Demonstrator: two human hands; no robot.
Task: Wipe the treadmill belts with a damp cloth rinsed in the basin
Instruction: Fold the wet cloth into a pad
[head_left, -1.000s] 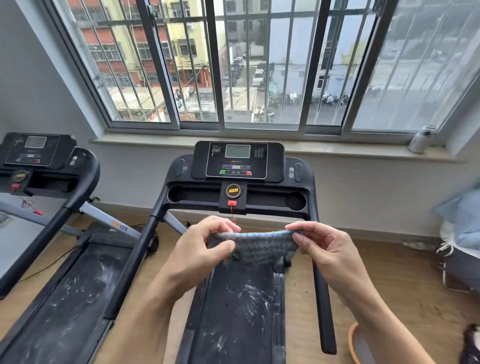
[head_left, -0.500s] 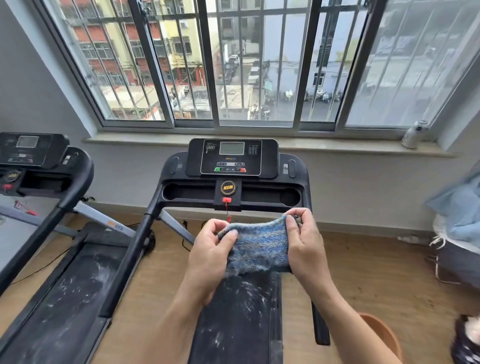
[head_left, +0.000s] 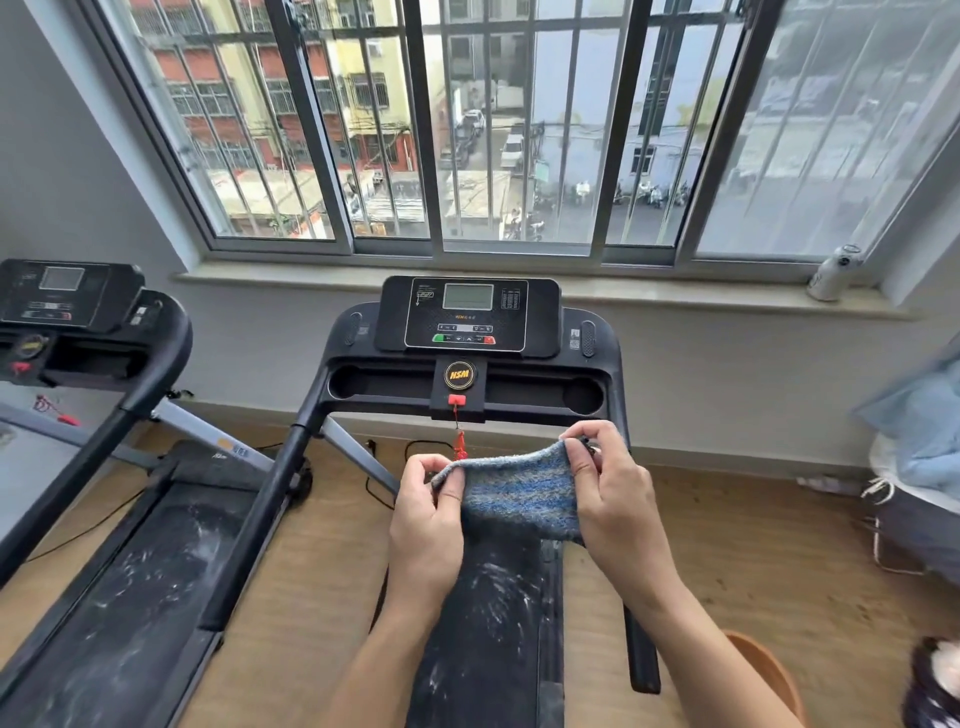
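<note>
Cloth unfolded since; left hand, right hand still pinch it.

Your left hand and right hand hold the cloth between them, above the belt of the treadmill straight ahead of you and below its console. A second treadmill stands alongside on your left. Behind both runs the window sill, with a bottle on its right end. The basin sits on the floor, right of the belt and near you.
</note>
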